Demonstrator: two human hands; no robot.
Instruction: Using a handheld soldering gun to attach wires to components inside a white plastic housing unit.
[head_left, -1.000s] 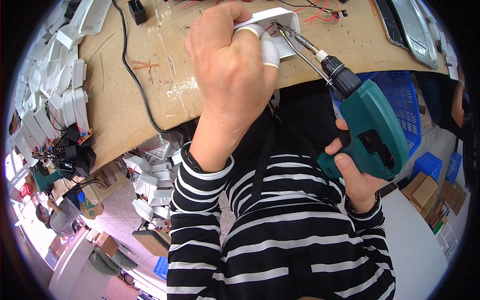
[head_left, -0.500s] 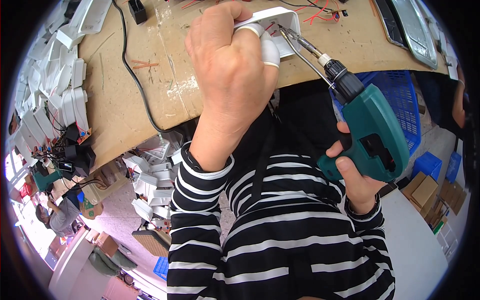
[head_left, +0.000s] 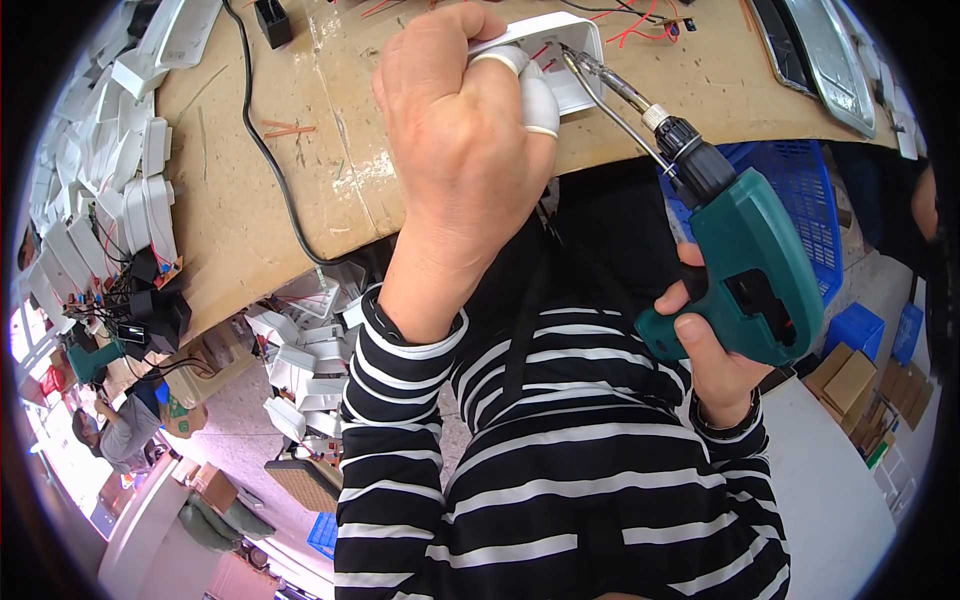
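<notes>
Little moved since earlier frame: drill bit stayed in white housing [head_left: 560, 50] on counter [head_left: 300, 200]. Left hand [head_left: 460, 150] fingers clamped housing; right hand [head_left: 715, 365] fingers wrapped green drill [head_left: 745, 260]. Fastening apparently mid-way, unfinished.

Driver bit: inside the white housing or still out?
Inside. The green drill, gripped by the right hand, angles its long bit into the white housing that the left hand steadies.

On the workbench [head_left: 300, 200], the housing [head_left: 560, 45] lies under the left hand [head_left: 460, 150], drill [head_left: 740, 270] to its right.
</notes>
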